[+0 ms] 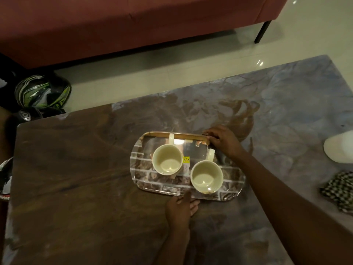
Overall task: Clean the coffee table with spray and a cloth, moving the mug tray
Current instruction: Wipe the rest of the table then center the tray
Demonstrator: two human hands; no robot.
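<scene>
A glossy tray (145, 180) with a brick pattern lies in the middle of the marbled coffee table (76, 188). Two empty cream mugs stand on it, one at the left (167, 161) and one at the right (206, 176). My right hand (223, 140) grips the tray's far rim near its right corner. My left hand (181, 207) holds the near rim, thumb on top of the edge. A black-and-white checked cloth (339, 190) lies at the table's right edge. A white object (339, 148), perhaps the spray bottle, sits above the cloth, cut off by the frame.
A dark red sofa (114, 25) stands beyond the table, with pale tiled floor (172, 73) between them. A black and green helmet (42, 92) lies on the floor off the table's far left corner.
</scene>
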